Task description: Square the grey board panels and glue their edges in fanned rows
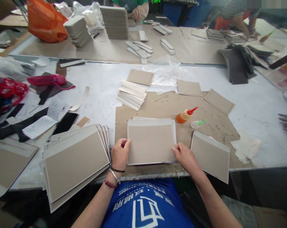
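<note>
A grey-brown cardboard panel point(150, 144) with a pale band along its top lies in front of me, over one or more similar sheets whose edges show behind it. My left hand point(120, 153) pinches its left edge, thumb on top. At the lower right edge, my right hand point(183, 155) grips the panel between closed fingers. To the left, a fanned stack of cardboard panels point(76, 164) overhangs the table's front edge. Another panel point(211, 155) lies right of my right hand.
Behind the panel stand an orange glue bottle point(182, 116) with a red nozzle and a small clear bottle point(197, 124) with a green tip. Beyond lies a pile of white-edged cards point(132, 94). A pink pouch point(47, 79) lies at left. Two other people work across the table.
</note>
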The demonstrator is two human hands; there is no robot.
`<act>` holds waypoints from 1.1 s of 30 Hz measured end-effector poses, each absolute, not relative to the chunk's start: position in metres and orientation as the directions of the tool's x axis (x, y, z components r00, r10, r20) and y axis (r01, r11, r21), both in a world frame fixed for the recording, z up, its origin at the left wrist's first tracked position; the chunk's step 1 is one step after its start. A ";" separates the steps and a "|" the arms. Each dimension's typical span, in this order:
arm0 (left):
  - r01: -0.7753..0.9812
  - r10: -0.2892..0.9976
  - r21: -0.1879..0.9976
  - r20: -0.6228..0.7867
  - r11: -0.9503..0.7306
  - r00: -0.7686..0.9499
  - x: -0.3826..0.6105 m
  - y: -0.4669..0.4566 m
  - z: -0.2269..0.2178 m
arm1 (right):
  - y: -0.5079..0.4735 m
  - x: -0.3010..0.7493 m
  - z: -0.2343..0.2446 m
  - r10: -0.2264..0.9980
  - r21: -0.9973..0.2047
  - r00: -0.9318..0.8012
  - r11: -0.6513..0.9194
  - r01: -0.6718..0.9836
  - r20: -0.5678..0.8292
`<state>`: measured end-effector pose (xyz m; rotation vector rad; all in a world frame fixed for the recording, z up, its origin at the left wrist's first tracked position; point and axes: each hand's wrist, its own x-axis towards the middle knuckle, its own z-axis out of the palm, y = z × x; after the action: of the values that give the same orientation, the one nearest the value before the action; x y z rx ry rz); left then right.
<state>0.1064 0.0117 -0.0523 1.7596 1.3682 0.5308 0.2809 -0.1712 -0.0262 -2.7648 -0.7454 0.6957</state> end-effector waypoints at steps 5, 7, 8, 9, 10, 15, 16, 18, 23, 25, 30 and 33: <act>0.584 0.931 0.806 -0.129 -0.102 0.341 0.106 0.011 -0.053 | -0.169 0.280 -0.023 0.509 -0.290 0.763 -0.859 0.422 -0.398; 0.586 0.930 0.800 -0.106 -0.130 0.351 0.106 0.010 -0.053 | -0.169 0.279 -0.022 0.504 -0.286 0.763 -0.862 0.417 -0.405; 0.588 0.930 0.795 -0.093 -0.146 0.356 0.106 0.010 -0.053 | -0.168 0.279 -0.021 0.500 -0.282 0.765 -0.865 0.415 -0.406; 0.591 0.929 0.790 -0.078 -0.164 0.362 0.105 0.010 -0.053 | -0.168 0.279 -0.021 0.498 -0.280 0.766 -0.866 0.414 -0.406; 0.595 0.928 0.783 -0.064 -0.181 0.367 0.105 0.010 -0.054 | -0.168 0.279 -0.021 0.496 -0.277 0.767 -0.867 0.414 -0.407; 0.604 0.917 0.753 -0.003 -0.261 0.399 0.104 0.010 -0.056 | -0.169 0.278 -0.021 0.496 -0.262 0.769 -0.868 0.422 -0.403; 0.603 0.914 0.748 0.011 -0.277 0.406 0.104 0.010 -0.056 | -0.169 0.278 -0.021 0.498 -0.264 0.769 -0.866 0.424 -0.401; 0.598 0.907 0.740 0.041 -0.309 0.419 0.103 0.009 -0.057 | -0.169 0.278 -0.021 0.506 -0.273 0.765 -0.861 0.428 -0.398; 0.562 0.874 0.722 0.122 -0.403 0.470 0.101 0.007 -0.063 | -0.170 0.278 -0.023 0.520 -0.288 0.762 -0.852 0.437 -0.385; 0.545 0.858 0.717 0.146 -0.435 0.493 0.100 0.007 -0.068 | -0.171 0.278 -0.024 0.521 -0.291 0.765 -0.852 0.436 -0.378; 0.527 0.833 0.711 0.152 -0.466 0.532 0.098 0.008 -0.075 | -0.172 0.278 -0.026 0.527 -0.285 0.766 -0.848 0.447 -0.368; 0.521 0.820 0.719 0.120 -0.460 0.559 0.097 0.009 -0.075 | -0.172 0.278 -0.026 0.527 -0.270 0.766 -0.849 0.454 -0.368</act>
<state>0.0969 0.0089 -0.0753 2.1583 1.0708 0.6111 0.2781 -0.1717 -0.0256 -2.7949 -0.7829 0.6560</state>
